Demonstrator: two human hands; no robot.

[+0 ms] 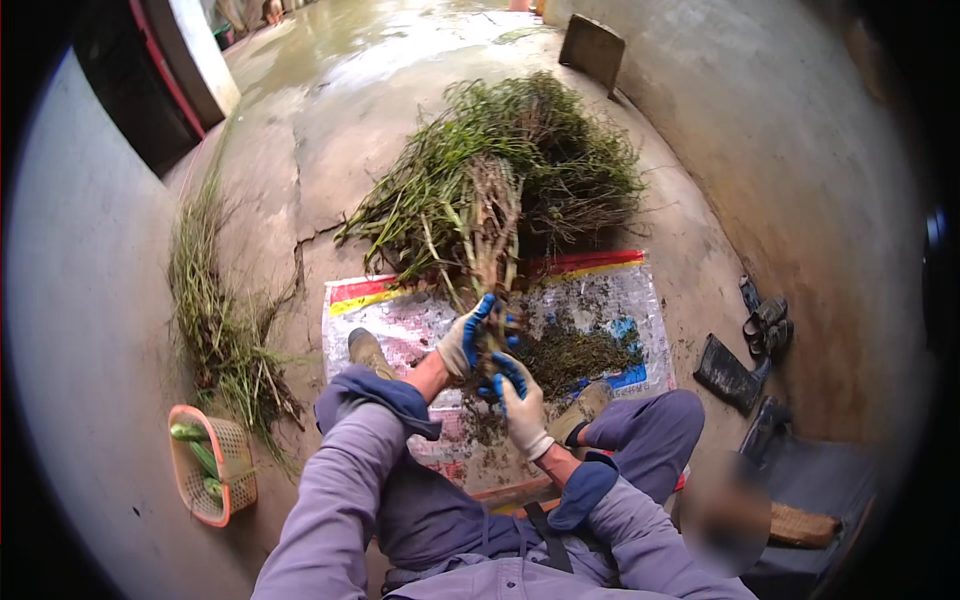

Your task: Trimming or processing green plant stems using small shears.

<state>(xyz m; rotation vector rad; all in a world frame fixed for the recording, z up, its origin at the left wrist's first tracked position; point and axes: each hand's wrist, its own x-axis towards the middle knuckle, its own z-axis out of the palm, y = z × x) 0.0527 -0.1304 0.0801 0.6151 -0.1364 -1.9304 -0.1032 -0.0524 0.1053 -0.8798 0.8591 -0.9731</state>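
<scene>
Both my hands wear white work gloves with blue-coated palms and fingers. My left hand point(466, 341) grips the root end of a bundle of plant stems point(491, 225), which stretches away from me onto a large heap of cut leafy plants point(525, 142). My right hand point(516, 394), nearer to me, is curled at the lower root end of the same bundle; its fingertips are partly hidden and blurred. Below both hands a printed woven plastic sheet point(345, 330) lies on the ground, with a pile of loose plant bits point(585, 356) on it, right of my hands.
A second plant pile point(217, 322) lies along the left wall. An orange-rimmed plastic basket point(240, 469) holds green vegetables. Black boots point(727, 375) and sandals point(766, 326) sit by the right wall. A flat board point(592, 49) leans farther back. My shoes rest on the sheet.
</scene>
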